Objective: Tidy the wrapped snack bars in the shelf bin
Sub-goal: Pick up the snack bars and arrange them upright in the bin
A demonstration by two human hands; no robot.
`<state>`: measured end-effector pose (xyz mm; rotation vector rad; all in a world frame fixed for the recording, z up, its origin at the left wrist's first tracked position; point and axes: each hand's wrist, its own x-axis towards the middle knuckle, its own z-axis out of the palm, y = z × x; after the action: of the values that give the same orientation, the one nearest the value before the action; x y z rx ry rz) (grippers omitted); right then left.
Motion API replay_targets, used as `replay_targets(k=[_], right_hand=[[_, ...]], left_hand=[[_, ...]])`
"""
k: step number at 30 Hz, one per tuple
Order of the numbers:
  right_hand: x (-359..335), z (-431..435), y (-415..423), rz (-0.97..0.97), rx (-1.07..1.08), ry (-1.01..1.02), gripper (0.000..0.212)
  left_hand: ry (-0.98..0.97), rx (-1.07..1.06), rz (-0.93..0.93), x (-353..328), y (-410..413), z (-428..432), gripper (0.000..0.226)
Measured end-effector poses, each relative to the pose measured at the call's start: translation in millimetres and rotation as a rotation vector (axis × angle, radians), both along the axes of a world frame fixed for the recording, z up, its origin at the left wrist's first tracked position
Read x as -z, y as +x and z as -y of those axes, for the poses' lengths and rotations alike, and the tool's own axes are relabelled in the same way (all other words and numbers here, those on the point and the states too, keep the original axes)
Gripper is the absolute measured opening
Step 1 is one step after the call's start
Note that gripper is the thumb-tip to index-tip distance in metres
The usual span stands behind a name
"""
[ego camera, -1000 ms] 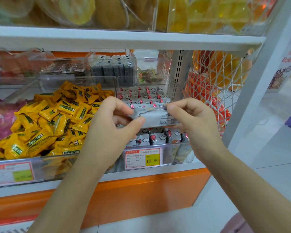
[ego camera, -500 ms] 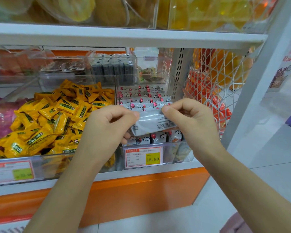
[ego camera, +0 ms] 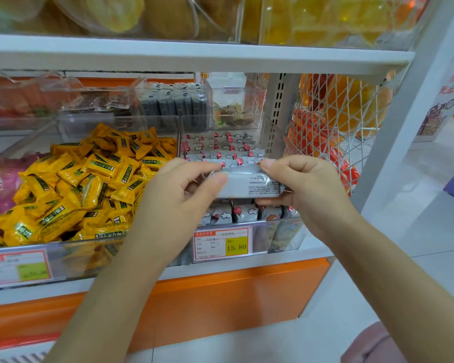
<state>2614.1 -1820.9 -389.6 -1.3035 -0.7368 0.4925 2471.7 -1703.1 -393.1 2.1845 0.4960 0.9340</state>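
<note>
Over the clear shelf bin [ego camera: 278,233]: one grey wrapped snack bar [ego camera: 249,186] held level, printed side facing camera. Left hand [ego camera: 178,203] grip: thumb and fingers pinch bar's left end. Right hand [ego camera: 307,192] grip: pinches right end. Other bars [ego camera: 220,150] stand in rows inside bin (red marks on wrappers). Price tag [ego camera: 223,243] on front wall reads 15.80. Yellow candies [ego camera: 89,184] fill neighbouring bin.

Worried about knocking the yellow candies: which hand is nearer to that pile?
Left. The left hand borders the yellow candies on their right; the right hand lies farther right, past the snack bar.
</note>
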Motion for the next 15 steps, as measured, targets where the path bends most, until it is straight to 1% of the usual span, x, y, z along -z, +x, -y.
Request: replay_targets(k=[3, 5, 6, 7, 8, 9, 11, 13, 15], right_hand=[[4, 0, 1, -0.04, 0.018, 0.029, 0.019], [4, -1, -3, -0.121, -0.005, 0.126, 0.014], [5, -3, -4, -0.154, -0.016, 0.18, 0.019], [6, -4, -6, -0.15, -0.025, 0.209, 0.029], [7, -6, -7, -0.09, -0.023, 0.197, 0.037], [7, -7, -8, 0.007, -0.01, 0.152, 0.041], [8, -8, -8, 0.156, -0.01, 0.068, 0.041], [5, -6, -3, 0.198, -0.025, 0.034, 0.042], [1, -4, 3, 0.247, 0.055, 0.003, 0.036]], left_hand=[[0.139, -0.019, -0.056, 3, 3, 1, 0.045], [0.167, -0.048, -0.067, 5, 5, 2, 0.052], [0.171, -0.06, -0.066, 5, 6, 3, 0.056], [0.185, -0.069, -0.072, 5, 7, 4, 0.059], [0.213, -0.079, -0.09, 5, 8, 4, 0.063], [0.248, -0.092, -0.113, 6, 10, 5, 0.067], [0.305, -0.118, -0.148, 6, 13, 3, 0.074], [0.361, -0.156, -0.166, 4, 16, 0, 0.074], [0.43, -0.229, -0.198, 2, 20, -7, 0.071]])
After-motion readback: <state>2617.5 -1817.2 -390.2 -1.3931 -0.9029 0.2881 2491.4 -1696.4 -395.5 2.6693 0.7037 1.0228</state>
